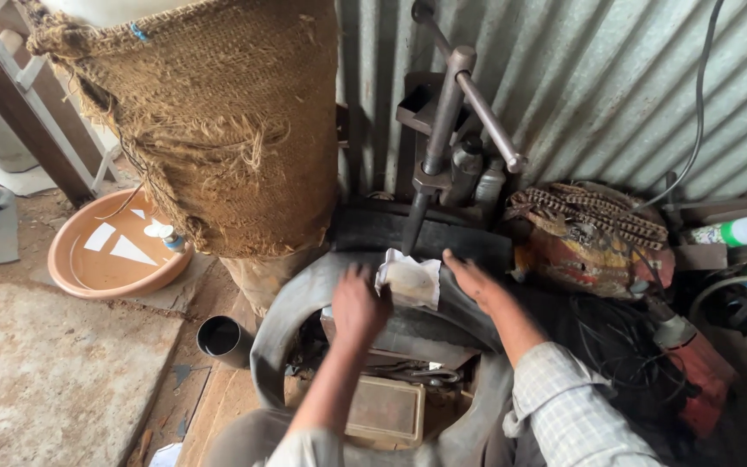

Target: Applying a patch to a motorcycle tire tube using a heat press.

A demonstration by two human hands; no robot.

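A black rubber tyre tube (pixel 291 316) lies looped over a low metal stand, under a dark screw press (pixel 443 130) with a crossbar handle. A white sheet of paper or plastic (pixel 410 278) rests on the tube below the press rod. My left hand (pixel 359 304) holds the sheet's left edge with bent fingers. My right hand (pixel 470 278) lies flat on the tube just right of the sheet, fingers together and touching its edge. Both forearms reach in from the bottom; the right one wears a checked sleeve.
A burlap sack (pixel 209 112) hangs at the upper left against a corrugated metal wall (pixel 598 78). An orange basin of water (pixel 114 251) and a small black can (pixel 222 337) sit on the ground at left. Chains, cables and bottles (pixel 728 232) crowd the right side.
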